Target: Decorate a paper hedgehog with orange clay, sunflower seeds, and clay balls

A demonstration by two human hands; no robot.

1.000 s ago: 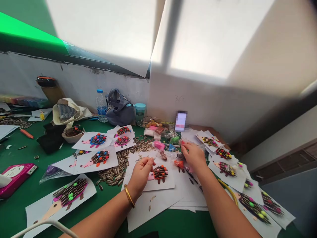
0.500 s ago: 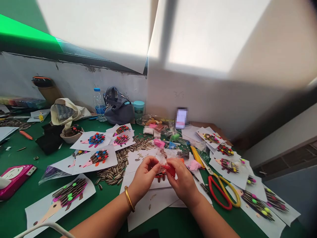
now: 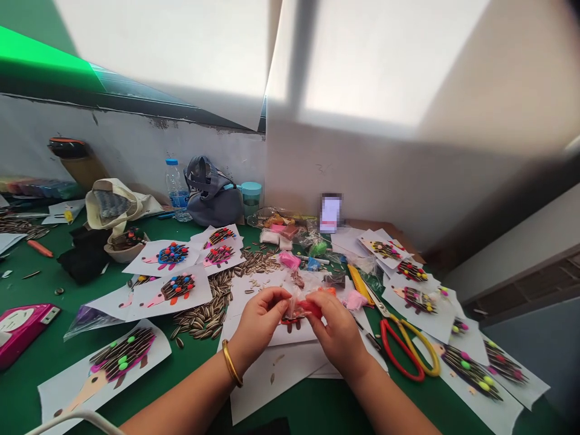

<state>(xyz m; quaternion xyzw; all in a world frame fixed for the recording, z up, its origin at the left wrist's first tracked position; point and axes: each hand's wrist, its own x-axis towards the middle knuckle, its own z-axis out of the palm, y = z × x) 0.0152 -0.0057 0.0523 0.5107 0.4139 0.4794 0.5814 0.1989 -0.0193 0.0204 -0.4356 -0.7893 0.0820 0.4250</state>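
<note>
In the middle of the head view, a small clear plastic bag with red modelling clay (image 3: pixel 311 307) is held between my two hands, above white paper. My left hand (image 3: pixel 263 320) pinches the bag's crinkled clear side and wears a gold bangle (image 3: pixel 231 364) at the wrist. My right hand (image 3: pixel 339 326) has its fingers closed round the red part. Just beneath lies a hedgehog picture (image 3: pixel 292 325), mostly hidden by the hands; its brown feet and some red show. Sunflower seeds (image 3: pixel 206 311) are heaped left of my left hand.
Scissors (image 3: pixel 403 344) with red and yellow handles lie at right, beside a yellow cutter (image 3: pixel 357 282). Finished hedgehog pictures (image 3: pixel 109 368) lie along both sides. Bagged clay (image 3: pixel 289 260), a phone (image 3: pixel 330 212), a water bottle (image 3: pixel 176 193) and a dark bag (image 3: pixel 211 196) stand or lie behind.
The fingertips of both hands have shifted slightly on the bag, and the red part sits flatter between them. The camera view has moved a little to the right.
</note>
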